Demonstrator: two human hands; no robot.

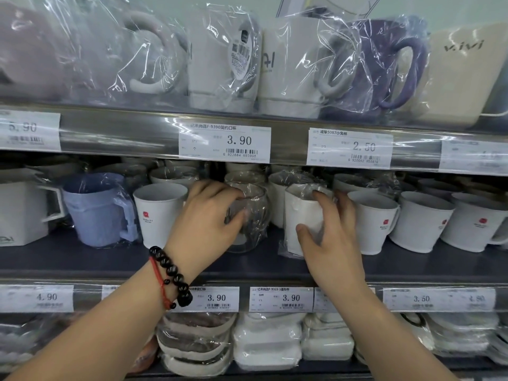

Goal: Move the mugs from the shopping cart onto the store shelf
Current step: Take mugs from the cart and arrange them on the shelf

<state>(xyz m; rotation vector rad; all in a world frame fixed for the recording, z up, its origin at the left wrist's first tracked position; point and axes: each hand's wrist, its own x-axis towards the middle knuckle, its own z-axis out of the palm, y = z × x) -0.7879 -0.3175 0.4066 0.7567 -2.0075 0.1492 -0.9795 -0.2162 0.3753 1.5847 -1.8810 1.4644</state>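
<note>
Two hands work mid-shelf: the left hand [211,215] wraps a clear glass mug [251,215], the right hand [332,229] clasps a plastic-wrapped white mug [301,215], each seemingly seating it upright near the shelf's front edge [82,259].

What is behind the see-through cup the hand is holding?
Behind the clear glass cup, held by the left hand, more plastic-wrapped cups stand in a row. Farther back the shelf is too dark to see.

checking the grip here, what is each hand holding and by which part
The left hand grips a clear glass mug around its side. The right hand grips a plastic-wrapped white mug around its body.
</note>
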